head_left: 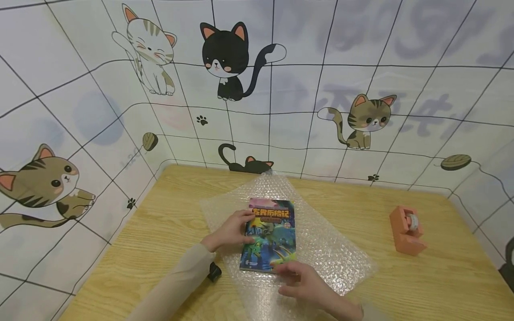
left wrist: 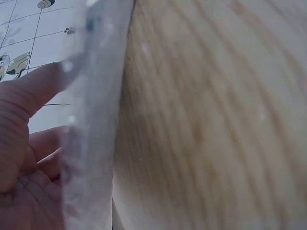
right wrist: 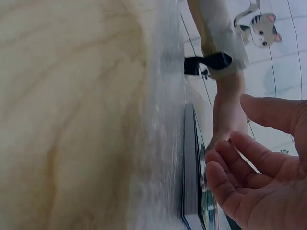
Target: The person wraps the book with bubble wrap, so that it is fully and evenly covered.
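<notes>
Currently | book (head_left: 270, 240) lies flat on bubble wrap (head_left: 325, 249) | left hand (head_left: 230, 230) at its left edge, thumb and fingers apart | right hand (head_left: 308, 285) by its lower edge, fingers loose | probably best nudged lightly, without dragging the wrap

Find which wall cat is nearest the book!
The faceless black cat just above the table, behind the book; the other cats show faces and are farther away.
</notes>
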Action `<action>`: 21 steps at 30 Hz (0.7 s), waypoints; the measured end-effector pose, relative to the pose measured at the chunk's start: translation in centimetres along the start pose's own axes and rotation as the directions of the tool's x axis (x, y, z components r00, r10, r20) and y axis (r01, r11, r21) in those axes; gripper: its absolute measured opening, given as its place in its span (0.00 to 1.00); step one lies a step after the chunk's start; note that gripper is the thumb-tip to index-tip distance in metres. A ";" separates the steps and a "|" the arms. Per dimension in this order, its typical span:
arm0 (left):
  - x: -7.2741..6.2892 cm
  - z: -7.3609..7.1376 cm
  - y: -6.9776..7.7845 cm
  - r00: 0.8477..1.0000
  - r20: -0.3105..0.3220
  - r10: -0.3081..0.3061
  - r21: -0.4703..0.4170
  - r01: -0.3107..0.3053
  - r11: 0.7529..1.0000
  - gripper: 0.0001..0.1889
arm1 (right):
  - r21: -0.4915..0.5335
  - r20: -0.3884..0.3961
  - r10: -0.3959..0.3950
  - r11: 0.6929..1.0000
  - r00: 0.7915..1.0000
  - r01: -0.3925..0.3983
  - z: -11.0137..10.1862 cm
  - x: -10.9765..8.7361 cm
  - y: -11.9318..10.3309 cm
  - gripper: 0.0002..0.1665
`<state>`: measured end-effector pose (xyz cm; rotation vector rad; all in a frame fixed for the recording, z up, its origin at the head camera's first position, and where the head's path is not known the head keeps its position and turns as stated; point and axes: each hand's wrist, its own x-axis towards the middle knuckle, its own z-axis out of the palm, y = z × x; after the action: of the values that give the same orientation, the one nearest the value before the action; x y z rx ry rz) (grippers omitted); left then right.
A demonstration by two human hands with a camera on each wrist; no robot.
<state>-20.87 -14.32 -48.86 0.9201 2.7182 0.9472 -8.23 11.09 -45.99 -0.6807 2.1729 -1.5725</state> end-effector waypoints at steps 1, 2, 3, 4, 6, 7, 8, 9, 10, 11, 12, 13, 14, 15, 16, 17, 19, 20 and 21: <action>0.0 0.0 0.0 1.000 -0.001 -0.001 -0.001 0.001 1.000 0.39 | -0.014 0.019 -0.019 1.000 1.000 0.020 0.2 -0.2 -0.1 0.20; 0.0 0.0 -0.1 1.000 -0.001 -0.002 -0.001 0.002 1.000 0.39 | -0.021 0.043 -0.037 0.999 0.998 0.038 0.4 -0.4 -0.1 0.20; 0.0 0.0 -0.1 1.000 -0.002 -0.003 -0.002 0.003 1.000 0.38 | -0.031 0.070 -0.060 0.998 0.996 0.062 0.6 -0.6 -0.2 0.20; 0.0 0.1 -0.1 1.000 -0.002 -0.004 -0.003 0.004 1.000 0.38 | -0.036 0.098 -0.065 0.997 0.993 0.069 0.8 -0.8 -0.3 0.20; 0.0 0.0 -0.1 1.000 0.000 -0.010 -0.006 0.010 1.000 0.38 | -0.041 0.158 -0.099 0.993 0.982 0.106 1.3 -1.1 -0.2 0.20; 0.0 0.0 -0.1 1.000 0.002 -0.013 -0.006 0.013 1.000 0.38 | -0.032 0.188 -0.101 0.994 0.977 0.109 1.5 -1.2 -0.2 0.20; 0.0 0.0 0.0 1.000 0.003 -0.013 -0.009 0.013 1.000 0.38 | -0.034 0.211 -0.120 0.991 0.970 0.130 1.7 -1.2 -0.2 0.20; 0.0 0.0 0.0 1.000 0.005 -0.018 -0.010 0.018 1.000 0.38 | -0.034 0.234 -0.143 0.987 0.962 0.155 1.9 -1.2 0.0 0.20; 0.0 0.0 0.0 1.000 0.006 -0.018 -0.008 0.018 1.000 0.38 | -0.046 0.252 -0.169 0.982 0.953 0.186 2.0 -1.2 0.1 0.20; 0.0 0.0 0.1 1.000 0.008 -0.019 -0.008 0.019 1.000 0.39 | -0.059 0.268 -0.195 0.974 0.943 0.218 2.2 -1.1 0.3 0.20; 0.0 0.0 0.1 1.000 0.008 -0.018 -0.006 0.018 1.000 0.39 | -0.082 0.284 -0.217 0.965 0.934 0.250 2.4 -1.0 0.6 0.20; 0.0 0.0 0.1 1.000 0.009 -0.019 -0.004 0.019 1.000 0.39 | -0.096 0.301 -0.227 0.959 0.926 0.266 2.5 -0.9 0.8 0.20; 0.0 -0.1 0.2 1.000 0.010 -0.021 -0.004 0.021 1.000 0.39 | -0.133 0.318 -0.239 0.947 0.918 0.293 2.7 -0.9 1.1 0.20; 0.0 -0.1 0.2 1.000 0.011 -0.024 -0.002 0.024 1.000 0.39 | -0.162 0.338 -0.234 0.940 0.912 0.301 2.8 -0.8 1.4 0.20; 0.0 -0.1 0.2 1.000 0.010 -0.023 -0.001 0.023 1.000 0.39 | -0.187 0.353 -0.223 0.935 0.908 0.303 3.0 -0.8 1.4 0.20; 0.0 -0.2 0.3 1.000 0.010 -0.027 -0.004 0.027 1.000 0.39 | -0.211 0.366 -0.215 0.929 0.906 0.305 3.1 -0.8 1.5 0.19; -0.1 -0.2 0.4 0.999 0.012 -0.032 -0.007 0.032 0.999 0.39 | -0.246 0.377 -0.204 0.918 0.903 0.311 3.4 -0.9 1.2 0.19; -0.1 -0.3 0.4 0.999 0.011 -0.034 -0.012 0.034 0.999 0.39 | -0.274 0.375 -0.212 0.905 0.903 0.326 3.6 -1.0 1.1 0.19; -0.1 -0.3 0.5 0.999 0.011 -0.035 -0.013 0.035 0.999 0.39 | -0.288 0.368 -0.219 0.897 0.904 0.335 3.7 -1.1 0.9 0.18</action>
<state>-20.64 -14.23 -48.34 0.8694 2.7065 0.9499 -5.42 9.04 -47.93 -1.3205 2.1783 -1.0941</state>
